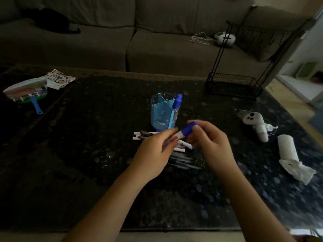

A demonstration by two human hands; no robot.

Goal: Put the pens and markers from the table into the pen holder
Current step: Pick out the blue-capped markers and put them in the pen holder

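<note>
Over the pile of pens [181,154], both hands clamp one blue-capped marker [183,134], left hand [153,154] on barrel, right hand [208,137] on cap; pulling apart could uncap it

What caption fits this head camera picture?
Both hands hold a blue-capped marker near the blue pen holder, above pens on the table.

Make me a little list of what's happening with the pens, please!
pen holder: blue, upright, divided into sections
already inside: two blue-capped markers
in the hands: a blue-capped marker, held by the left hand and the right hand
on the table: a pile of pens and markers
</note>
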